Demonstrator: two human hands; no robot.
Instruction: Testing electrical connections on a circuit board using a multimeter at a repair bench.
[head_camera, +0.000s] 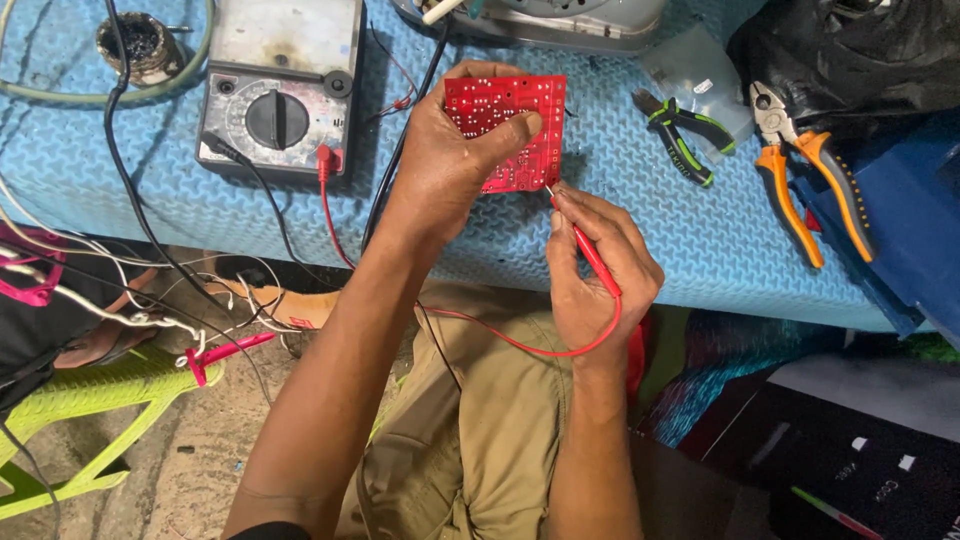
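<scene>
My left hand (455, 160) grips a red circuit board (520, 150), thumb across its face, holding it just above the blue textured mat (650, 220). My right hand (595, 270) pinches a red test probe (585, 245) like a pen. The probe's metal tip touches the board's lower right edge. Its red lead (520, 345) loops below my wrist and runs left. An analog multimeter (280, 85) with a round black dial lies on the mat to the left, with red and black leads plugged in.
Green-handled cutters (685, 135) and orange-handled pliers (805, 170) lie on the mat at right, beside a black bag (850, 50). A grey device (540, 20) sits at the back. Tangled wires (130, 300) hang at left over a lime plastic chair (90, 400).
</scene>
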